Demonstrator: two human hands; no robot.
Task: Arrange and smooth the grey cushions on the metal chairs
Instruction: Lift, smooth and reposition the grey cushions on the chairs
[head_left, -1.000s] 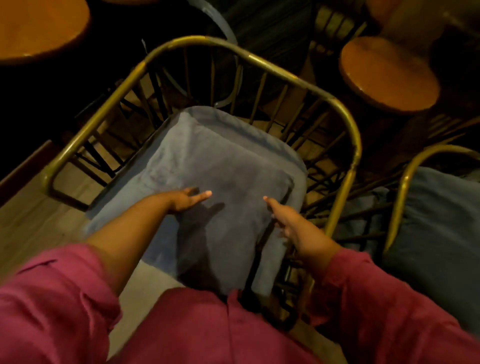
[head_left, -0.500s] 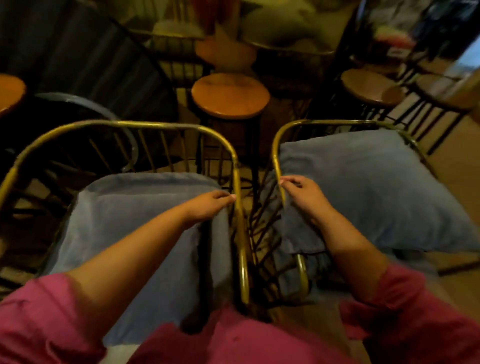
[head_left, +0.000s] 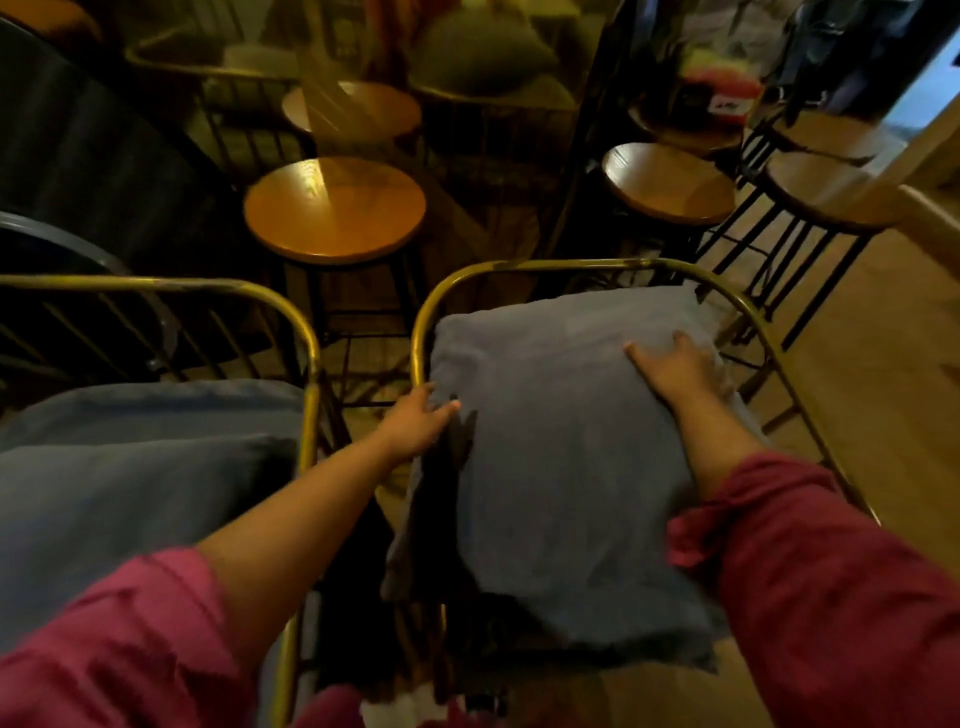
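Both hands have shifted over to the right-hand chair since a moment ago, when the left one was at the cushion of the left chair. Now the grey cushion (head_left: 561, 467) lies on the seat of the right metal chair (head_left: 423, 332), tilted up toward its back rail, its near left corner hanging over the seat edge. At the cushion's left edge the left hand (head_left: 415, 418) has its fingers spread and touching the fabric; whether it is gripping I cannot tell. Up at the far right corner, the right hand (head_left: 675, 371) presses flat and open on top. Pink sleeves (head_left: 810, 582) cover both upper arms. Just beside stands the left metal chair (head_left: 306, 358), carrying its own grey cushion (head_left: 135, 488). Beyond both chairs are round wooden stools (head_left: 335, 208).
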